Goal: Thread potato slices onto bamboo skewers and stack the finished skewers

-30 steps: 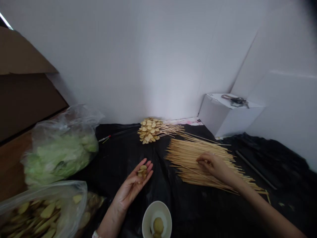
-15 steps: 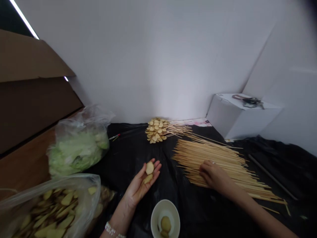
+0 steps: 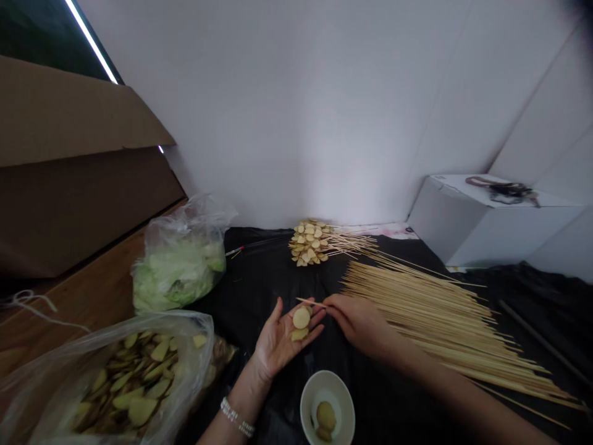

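My left hand (image 3: 283,340) is turned palm up with its fingers stretched out, holding potato slices (image 3: 301,317) on the palm and fingers. In a pinch, my right hand (image 3: 359,322) grips a wooden skewer (image 3: 309,302), whose tip points left just above the slices. Many loose skewers (image 3: 430,309) lie spread to the right, partly behind my right forearm. Below the hands stands a white bowl (image 3: 304,402) with a few potato pieces in it. Skewered potato slices (image 3: 309,241) are piled at the back, their sticks pointing right.
An open plastic bag of potato slices (image 3: 143,377) sits at the front left. Behind it is a clear bag of green leafy vegetable (image 3: 180,266). A white box (image 3: 491,222) stands at the back right. Black sheeting (image 3: 259,278) covers the work surface, against a white wall.
My right hand has left the loose skewers, moving left with one skewer up to my left hand. The potato slices remain in my left hand. The view has shifted slightly.
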`<state>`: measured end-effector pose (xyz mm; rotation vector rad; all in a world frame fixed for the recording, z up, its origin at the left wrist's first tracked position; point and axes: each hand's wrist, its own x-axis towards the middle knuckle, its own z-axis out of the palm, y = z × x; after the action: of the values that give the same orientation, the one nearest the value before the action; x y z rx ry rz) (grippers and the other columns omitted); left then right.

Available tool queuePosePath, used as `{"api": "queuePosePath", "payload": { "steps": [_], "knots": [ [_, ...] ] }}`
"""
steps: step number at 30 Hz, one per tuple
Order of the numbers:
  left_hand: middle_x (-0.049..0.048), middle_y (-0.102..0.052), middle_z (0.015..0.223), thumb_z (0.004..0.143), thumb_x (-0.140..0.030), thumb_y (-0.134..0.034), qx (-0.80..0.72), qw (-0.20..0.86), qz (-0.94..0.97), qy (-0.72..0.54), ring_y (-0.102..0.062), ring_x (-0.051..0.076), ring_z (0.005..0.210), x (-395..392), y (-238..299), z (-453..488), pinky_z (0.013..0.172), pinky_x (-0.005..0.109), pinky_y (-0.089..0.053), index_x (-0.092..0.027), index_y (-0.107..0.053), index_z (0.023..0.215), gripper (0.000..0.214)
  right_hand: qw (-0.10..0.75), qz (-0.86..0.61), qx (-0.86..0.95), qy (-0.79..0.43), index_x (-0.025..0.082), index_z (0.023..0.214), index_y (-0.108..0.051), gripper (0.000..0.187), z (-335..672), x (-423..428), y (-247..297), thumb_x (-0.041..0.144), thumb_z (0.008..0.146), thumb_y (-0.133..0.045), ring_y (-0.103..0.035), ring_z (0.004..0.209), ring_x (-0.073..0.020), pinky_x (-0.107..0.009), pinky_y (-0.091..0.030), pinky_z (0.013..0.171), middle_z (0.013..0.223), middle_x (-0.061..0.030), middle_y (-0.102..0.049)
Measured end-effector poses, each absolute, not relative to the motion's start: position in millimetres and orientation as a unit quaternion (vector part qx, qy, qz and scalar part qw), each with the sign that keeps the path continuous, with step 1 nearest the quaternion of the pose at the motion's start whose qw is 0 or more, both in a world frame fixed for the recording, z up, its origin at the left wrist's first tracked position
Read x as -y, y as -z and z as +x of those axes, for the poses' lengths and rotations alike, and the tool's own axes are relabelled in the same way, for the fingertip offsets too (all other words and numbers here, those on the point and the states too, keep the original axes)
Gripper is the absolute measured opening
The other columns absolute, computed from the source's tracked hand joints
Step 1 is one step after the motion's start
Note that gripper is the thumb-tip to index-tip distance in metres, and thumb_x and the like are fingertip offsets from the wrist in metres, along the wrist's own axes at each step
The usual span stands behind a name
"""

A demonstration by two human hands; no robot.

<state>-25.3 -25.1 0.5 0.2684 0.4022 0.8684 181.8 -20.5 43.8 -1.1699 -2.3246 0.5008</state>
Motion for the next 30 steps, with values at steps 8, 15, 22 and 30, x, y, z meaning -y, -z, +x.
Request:
{"api": "queuePosePath", "payload": {
  "steps": [8, 15, 22, 30],
  "knots": [
    [0.0172, -0.063, 0.115, 0.084, -0.059, -0.040, -0.232, 0.864, 0.147, -0.422, -0.057, 0.027, 0.106, 25.2, -2.9, -25.7, 0.094, 0.043, -0.040, -0.010, -0.049, 0.128, 0.067, 0.141, -0.393, 0.898, -0.142, 0.024, 0.102, -0.059, 0.023, 151.1, 16.2, -33.0, 0.020, 0.090, -0.040, -0.062, 0.083, -0.0153, -0.022, -0.039, 0.068, 0.094, -0.0032, -0.068],
    [0.0178, -0.064, 0.111, 0.083, -0.060, -0.041, -0.228, 0.871, 0.134, -0.414, -0.058, 0.028, 0.103, 27.7, -2.0, -21.7, 0.092, 0.044, -0.041, -0.008, -0.055, 0.120, 0.066, 0.126, -0.386, 0.908, -0.105, 0.024, 0.110, -0.060, 0.029, 149.2, 10.4, -23.4, 0.019, 0.087, -0.044, -0.062, 0.081, -0.0161, -0.022, -0.039, 0.065, 0.095, -0.0044, -0.068],
    [0.0130, -0.065, 0.103, 0.086, -0.045, -0.050, -0.237, 0.854, 0.100, -0.452, -0.060, 0.022, 0.100, 23.8, 4.7, -22.3, 0.097, 0.039, -0.041, -0.009, -0.059, 0.110, 0.045, 0.223, -0.405, 0.864, -0.198, 0.024, 0.100, -0.065, 0.023, 152.3, -0.1, -35.5, 0.029, 0.092, -0.044, -0.062, 0.078, -0.0130, -0.021, -0.039, 0.068, 0.089, -0.0008, -0.070],
    [0.0075, -0.068, 0.090, 0.078, -0.006, -0.062, -0.338, 0.786, 0.108, -0.506, -0.066, 0.012, 0.079, 27.7, 15.6, -15.6, 0.079, 0.024, -0.051, -0.011, -0.064, 0.090, 0.013, 0.204, -0.461, 0.844, -0.180, 0.020, 0.077, -0.062, 0.025, 146.2, -0.7, -29.0, 0.035, 0.090, -0.047, -0.060, 0.067, -0.0129, -0.021, -0.033, 0.060, 0.073, -0.0013, -0.067]
  ]
}}
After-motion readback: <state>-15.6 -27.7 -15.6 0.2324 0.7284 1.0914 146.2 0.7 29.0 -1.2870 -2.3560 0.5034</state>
